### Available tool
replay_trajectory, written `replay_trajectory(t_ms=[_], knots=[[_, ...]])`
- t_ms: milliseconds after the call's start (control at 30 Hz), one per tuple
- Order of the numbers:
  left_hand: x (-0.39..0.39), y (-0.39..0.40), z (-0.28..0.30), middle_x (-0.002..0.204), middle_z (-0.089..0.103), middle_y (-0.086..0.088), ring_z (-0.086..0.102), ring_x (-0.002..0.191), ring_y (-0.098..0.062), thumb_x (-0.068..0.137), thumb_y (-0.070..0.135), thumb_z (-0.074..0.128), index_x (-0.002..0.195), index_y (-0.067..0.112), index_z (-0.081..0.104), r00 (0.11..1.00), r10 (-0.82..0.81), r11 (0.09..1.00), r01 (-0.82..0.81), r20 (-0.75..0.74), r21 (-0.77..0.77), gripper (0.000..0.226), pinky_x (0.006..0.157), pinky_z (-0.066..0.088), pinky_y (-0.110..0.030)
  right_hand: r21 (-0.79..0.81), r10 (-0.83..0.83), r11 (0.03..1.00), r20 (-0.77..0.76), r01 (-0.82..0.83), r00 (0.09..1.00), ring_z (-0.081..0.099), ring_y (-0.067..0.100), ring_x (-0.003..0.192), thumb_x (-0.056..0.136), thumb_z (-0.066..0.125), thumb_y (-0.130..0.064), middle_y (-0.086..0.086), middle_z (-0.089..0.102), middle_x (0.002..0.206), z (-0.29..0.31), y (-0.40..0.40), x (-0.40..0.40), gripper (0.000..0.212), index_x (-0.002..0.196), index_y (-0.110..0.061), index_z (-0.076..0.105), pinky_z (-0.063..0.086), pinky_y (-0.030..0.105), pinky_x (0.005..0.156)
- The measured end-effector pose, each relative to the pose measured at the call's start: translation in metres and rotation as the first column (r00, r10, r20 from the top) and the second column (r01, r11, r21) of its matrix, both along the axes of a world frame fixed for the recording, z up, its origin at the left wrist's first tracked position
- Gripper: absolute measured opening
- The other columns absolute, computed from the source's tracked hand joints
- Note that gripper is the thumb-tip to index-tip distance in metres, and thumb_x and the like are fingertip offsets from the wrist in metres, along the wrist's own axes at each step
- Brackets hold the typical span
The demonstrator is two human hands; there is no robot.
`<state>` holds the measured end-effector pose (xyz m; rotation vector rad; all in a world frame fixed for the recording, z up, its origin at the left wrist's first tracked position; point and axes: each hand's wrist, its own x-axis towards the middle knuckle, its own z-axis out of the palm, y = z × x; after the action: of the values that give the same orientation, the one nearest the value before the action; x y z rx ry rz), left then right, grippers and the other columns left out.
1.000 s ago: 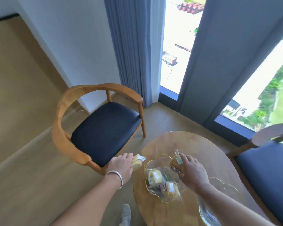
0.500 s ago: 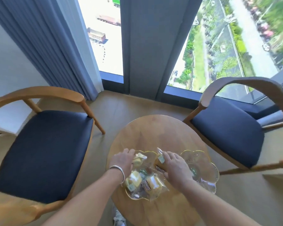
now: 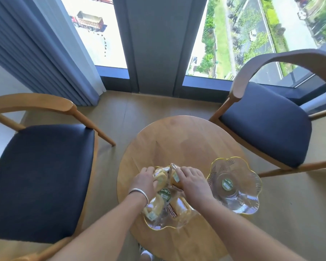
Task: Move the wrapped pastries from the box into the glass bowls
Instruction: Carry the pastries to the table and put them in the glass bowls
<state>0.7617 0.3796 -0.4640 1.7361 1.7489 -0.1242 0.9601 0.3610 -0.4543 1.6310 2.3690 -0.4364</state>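
Both hands are over the left glass bowl (image 3: pixel 154 226) on the round wooden table (image 3: pixel 181 140). The left hand (image 3: pixel 144 182) is closed on a wrapped pastry (image 3: pixel 161 178), and the right hand (image 3: pixel 193 180) clamps another wrapped pastry (image 3: pixel 175 178) – both at the bowl's far rim. Two more pastries (image 3: pixel 169 208) already sit inside. The right glass bowl (image 3: pixel 233 185) just beside it holds only a green sticker.

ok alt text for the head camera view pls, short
Both hands, left hand and right hand, each press a wrapped pastry into a glass bowl already holding more, on a round wooden table. A second glass bowl beside it is empty; two blue-cushioned chairs flank the table by a window.
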Motion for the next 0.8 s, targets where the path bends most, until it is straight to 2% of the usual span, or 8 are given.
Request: replay_trajectory(t_ms=[133, 300, 433, 567, 800], knots=[[0.000, -0.003, -0.015, 0.118, 0.052, 0.000, 0.058, 0.099, -0.024, 0.094, 0.036, 0.054, 0.124, 0.025, 0.046, 0.999, 0.041, 0.999, -0.042, 0.030, 0.018, 0.033, 0.076, 0.041, -0.033, -0.008, 0.005, 1.000, -0.027, -0.005, 1.000, 0.034, 0.025, 0.131, 0.084, 0.063, -0.019, 0.001, 0.038, 0.143, -0.013, 0.000, -0.003, 0.075, 0.148, -0.017, 0.024, 0.023, 0.034, 0.112], [-0.006, -0.006, -0.025, 0.123, 0.051, 0.002, 0.056, 0.104, -0.022, 0.092, 0.035, 0.055, 0.130, 0.025, 0.045, 0.994, 0.066, 0.996, -0.070, 0.082, 0.048, 0.040, 0.084, 0.046, -0.034, -0.019, -0.012, 1.000, -0.053, 0.011, 0.998, 0.033, 0.028, 0.134, 0.083, 0.068, -0.032, 0.004, 0.039, 0.144, -0.022, -0.002, -0.006, 0.078, 0.148, -0.019, 0.028, 0.023, 0.038, 0.114], [-0.006, -0.013, -0.023, 0.133, 0.046, 0.005, 0.050, 0.116, -0.018, 0.093, 0.038, 0.054, 0.139, 0.025, 0.037, 0.998, 0.035, 0.997, -0.037, 0.043, 0.065, 0.052, 0.092, 0.046, -0.036, -0.018, -0.024, 1.000, -0.047, 0.023, 0.999, 0.026, 0.026, 0.139, 0.085, 0.064, -0.041, 0.005, 0.033, 0.149, -0.019, -0.007, -0.008, 0.074, 0.147, -0.020, 0.027, 0.011, 0.040, 0.119], [-0.007, -0.016, -0.011, 0.144, 0.036, 0.006, 0.042, 0.126, -0.017, 0.094, 0.040, 0.052, 0.146, 0.024, 0.027, 1.000, -0.013, 0.999, 0.013, 0.004, 0.040, 0.060, 0.098, 0.044, -0.035, -0.030, -0.056, 0.998, -0.058, 0.055, 0.997, 0.012, 0.022, 0.147, 0.088, 0.062, -0.043, 0.004, 0.024, 0.157, -0.006, -0.014, -0.005, 0.072, 0.146, -0.024, 0.024, 0.001, 0.042, 0.121], [-0.008, -0.009, 0.042, 0.154, 0.024, 0.003, 0.028, 0.138, -0.018, 0.096, 0.039, 0.049, 0.152, 0.021, 0.016, 0.988, -0.132, 0.985, 0.140, -0.080, 0.105, 0.068, 0.108, 0.035, -0.033, 0.017, -0.162, 0.986, -0.075, 0.164, 0.984, 0.010, 0.019, 0.148, 0.090, 0.058, -0.051, 0.003, 0.021, 0.159, 0.044, -0.021, 0.011, 0.073, 0.148, -0.026, 0.023, 0.001, 0.040, 0.121]])
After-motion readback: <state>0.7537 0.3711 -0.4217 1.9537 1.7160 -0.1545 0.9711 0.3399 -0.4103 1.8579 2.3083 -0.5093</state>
